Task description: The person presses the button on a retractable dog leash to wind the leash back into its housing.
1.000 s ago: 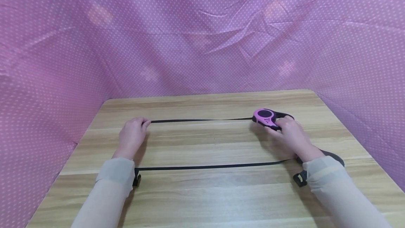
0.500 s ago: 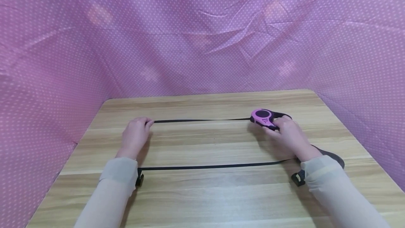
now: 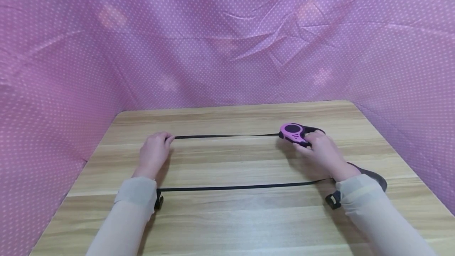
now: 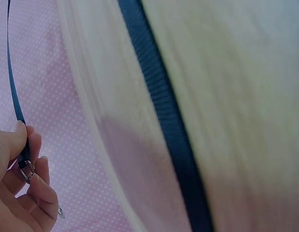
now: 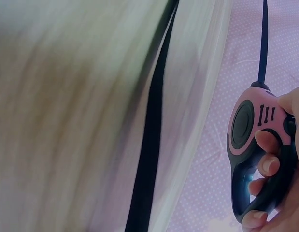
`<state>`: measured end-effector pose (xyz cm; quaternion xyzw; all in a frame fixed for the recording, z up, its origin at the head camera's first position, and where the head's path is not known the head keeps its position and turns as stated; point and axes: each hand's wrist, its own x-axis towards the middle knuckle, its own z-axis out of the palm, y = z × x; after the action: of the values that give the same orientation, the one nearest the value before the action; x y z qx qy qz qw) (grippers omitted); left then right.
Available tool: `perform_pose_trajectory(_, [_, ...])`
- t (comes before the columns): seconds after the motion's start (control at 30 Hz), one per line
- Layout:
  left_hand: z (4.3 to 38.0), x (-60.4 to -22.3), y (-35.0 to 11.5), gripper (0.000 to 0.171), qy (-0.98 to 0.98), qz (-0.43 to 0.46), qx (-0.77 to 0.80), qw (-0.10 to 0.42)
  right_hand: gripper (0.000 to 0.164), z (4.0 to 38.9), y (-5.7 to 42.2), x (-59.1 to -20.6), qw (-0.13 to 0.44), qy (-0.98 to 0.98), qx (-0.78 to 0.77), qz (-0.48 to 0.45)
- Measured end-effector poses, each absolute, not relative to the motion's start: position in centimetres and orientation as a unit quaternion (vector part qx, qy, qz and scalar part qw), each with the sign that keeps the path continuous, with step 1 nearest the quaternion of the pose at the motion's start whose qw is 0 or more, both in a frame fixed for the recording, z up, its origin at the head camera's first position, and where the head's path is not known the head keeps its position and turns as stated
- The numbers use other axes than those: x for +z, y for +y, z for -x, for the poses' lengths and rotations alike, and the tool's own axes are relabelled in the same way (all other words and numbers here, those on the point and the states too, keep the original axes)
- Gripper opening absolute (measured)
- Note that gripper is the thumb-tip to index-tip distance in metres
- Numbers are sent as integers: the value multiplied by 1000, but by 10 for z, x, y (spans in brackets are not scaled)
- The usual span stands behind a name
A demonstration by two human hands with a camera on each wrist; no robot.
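Note:
My right hand (image 3: 325, 151) grips the looped handle of a pink and black retractable dog leash (image 3: 293, 128), fingers through the loop and thumb near its button in the right wrist view. From its nose a black leash strap (image 3: 227, 136) runs taut to the left. My left hand (image 3: 154, 153) pinches the strap's far end between thumb and fingers. In the left wrist view a metal buckle (image 4: 27, 171) shows under the fingertips, and a small metal piece (image 4: 61, 211) pokes out beneath the hand. Both hands are over the far half of the table.
A second black strap (image 3: 234, 187) lies across the wooden table (image 3: 241, 224) nearer me, ending by a dark loop (image 3: 375, 179) partly behind the right sleeve. Small black devices (image 3: 333, 200) sit at both cuffs. Pink dotted cloth (image 3: 227, 50) walls the back and sides.
The left hand has shifted slightly right and the right hand, with the leash, slightly left. The stretch of strap between them is a little shorter.

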<state>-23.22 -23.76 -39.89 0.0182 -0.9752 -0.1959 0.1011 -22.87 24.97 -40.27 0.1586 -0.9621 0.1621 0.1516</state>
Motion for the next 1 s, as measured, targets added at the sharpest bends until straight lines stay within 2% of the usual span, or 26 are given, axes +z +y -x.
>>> perform_pose_trajectory(0.67, [233, -399, -232, 32, -975, -20, -197, 97, 34, 229, 242, -402, 139, -961, 170, -166])
perform_pose_trajectory(1.0, [234, -401, -231, 32, -975, -22, -200, 91, 31, 229, 239, -403, 154, -959, 161, -174])
